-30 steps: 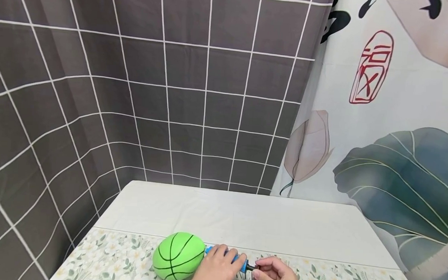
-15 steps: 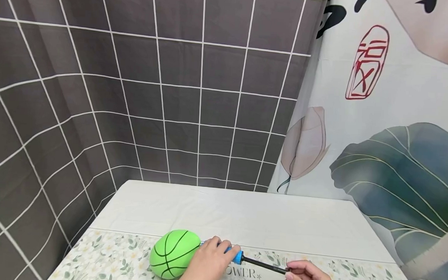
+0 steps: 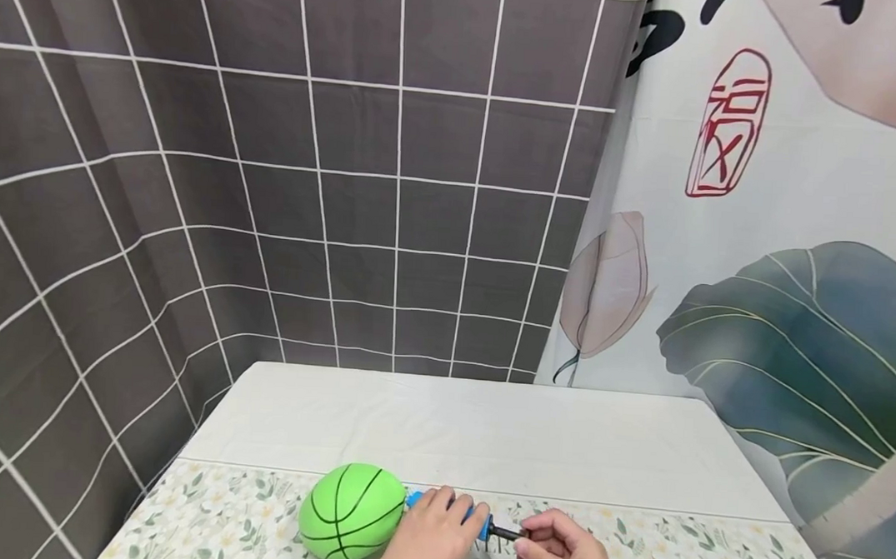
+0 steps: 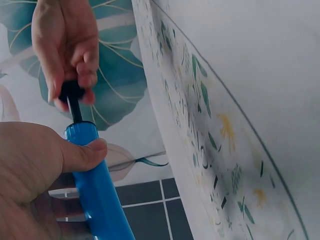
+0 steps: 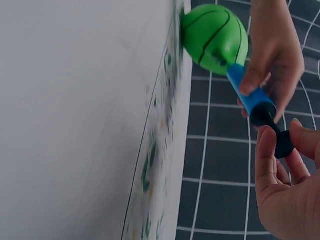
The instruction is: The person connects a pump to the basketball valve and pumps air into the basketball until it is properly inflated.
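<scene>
A green ball [image 3: 349,513] with black basketball lines rests on the floral cloth, its shape oval rather than round. At its right side is a blue hand pump [image 4: 102,195], pointing into the ball. My left hand [image 3: 431,536] grips the pump's barrel, thumb on one side and fingers round the other in the left wrist view. My right hand [image 3: 566,547] pinches the black knob [image 5: 285,145] at the end of the pump's rod. Only a short length of the black rod [image 4: 75,110] shows between barrel and knob. The pump's tip at the ball is hard to make out.
A table [image 3: 449,430] carries a white cover with a floral strip along its front. Behind it hangs a dark gridded curtain [image 3: 361,209], and to the right a white curtain [image 3: 656,339] printed with leaves.
Half a second ago my right hand was farther right with the rod drawn long; it has moved left, and the rod is mostly in the barrel. My left hand still holds the pump.
</scene>
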The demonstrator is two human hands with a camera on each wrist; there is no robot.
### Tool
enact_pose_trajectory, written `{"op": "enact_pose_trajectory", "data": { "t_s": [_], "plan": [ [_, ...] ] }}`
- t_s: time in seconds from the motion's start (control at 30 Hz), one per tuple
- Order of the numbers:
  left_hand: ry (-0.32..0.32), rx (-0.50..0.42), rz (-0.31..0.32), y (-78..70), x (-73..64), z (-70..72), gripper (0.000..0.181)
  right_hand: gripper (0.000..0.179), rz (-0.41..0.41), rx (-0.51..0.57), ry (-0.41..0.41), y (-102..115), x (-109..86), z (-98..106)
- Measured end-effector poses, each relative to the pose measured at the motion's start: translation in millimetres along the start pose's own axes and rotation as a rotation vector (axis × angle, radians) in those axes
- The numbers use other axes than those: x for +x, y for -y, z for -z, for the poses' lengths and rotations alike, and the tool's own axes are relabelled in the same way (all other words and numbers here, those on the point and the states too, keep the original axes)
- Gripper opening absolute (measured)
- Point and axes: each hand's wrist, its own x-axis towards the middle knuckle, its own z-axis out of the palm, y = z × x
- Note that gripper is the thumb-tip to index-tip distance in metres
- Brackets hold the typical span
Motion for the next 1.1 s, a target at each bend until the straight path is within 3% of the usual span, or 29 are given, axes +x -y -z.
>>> {"op": "enact_pose_trajectory", "data": {
  "t_s": [0.13,0.27,0.4,0.63,0.77,0.93,1.1],
  "plan": [
    [-0.001,-0.035,-0.016,-1.9,0.3,-1.9,0.031,0.051,0.013,0.001,0.072,-1,4.7,-5],
    [0.022,-0.093,-0.018,2.3,0.5,-1.8,0.039,0.054,-0.006,0.008,0.087,-2,5.4,-1],
    [0.08,-0.145,0.025,8.7,1.7,0.1,0.049,0.052,-0.043,0.002,0.037,-2,3.6,10],
    [0.18,-0.132,0.123,16.1,4.1,4.7,0.059,0.049,-0.101,-0.012,-0.08,-2,-2.3,39],
    [0.217,-0.148,0.141,17.6,4.1,8.4,0.06,0.049,-0.124,-0.018,-0.124,-2,-6.0,50],
    [0.183,-0.093,0.091,16.0,2.4,10.6,0.057,0.047,-0.107,-0.026,-0.144,-1,-7.3,52],
    [0.108,-0.028,0.046,12.7,0.7,8.7,0.049,0.044,-0.07,-0.023,-0.077,1,-2.6,42]
  ]
}}
